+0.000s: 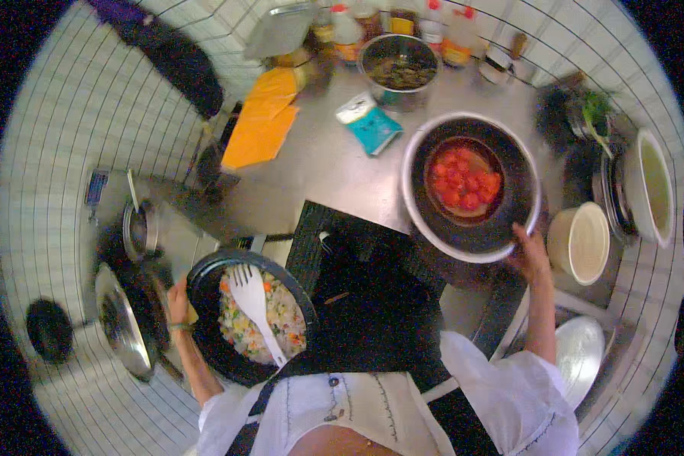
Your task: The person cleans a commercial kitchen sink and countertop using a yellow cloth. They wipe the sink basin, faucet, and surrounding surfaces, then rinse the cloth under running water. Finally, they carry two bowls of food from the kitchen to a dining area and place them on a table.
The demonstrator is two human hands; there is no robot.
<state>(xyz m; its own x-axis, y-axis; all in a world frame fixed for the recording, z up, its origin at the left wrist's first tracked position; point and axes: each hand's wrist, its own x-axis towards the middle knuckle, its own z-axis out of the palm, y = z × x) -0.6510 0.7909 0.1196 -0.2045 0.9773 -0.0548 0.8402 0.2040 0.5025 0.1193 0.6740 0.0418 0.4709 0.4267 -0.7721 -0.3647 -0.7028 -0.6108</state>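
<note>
My left hand [178, 300] grips the left rim of a black pan [213, 346] filled with mixed rice and vegetables, held low in front of me. A white slotted spatula [252, 304] rests in the food. My right hand [530, 254] holds the lower right rim of a large metal bowl [471, 243]. Inside that bowl sits a smaller dark bowl with red tomatoes in water [465, 181]. The bowl hangs over the steel counter [334, 175] and a black stove grate [372, 281].
On the counter lie orange cloths [262, 121], a teal packet [371, 125], a pot of dark greens [400, 72] and several bottles at the back. A cream bucket [581, 243], a white pot [653, 186] and leafy greens [594, 110] stand at right. Metal pots and lids [129, 304] sit at left.
</note>
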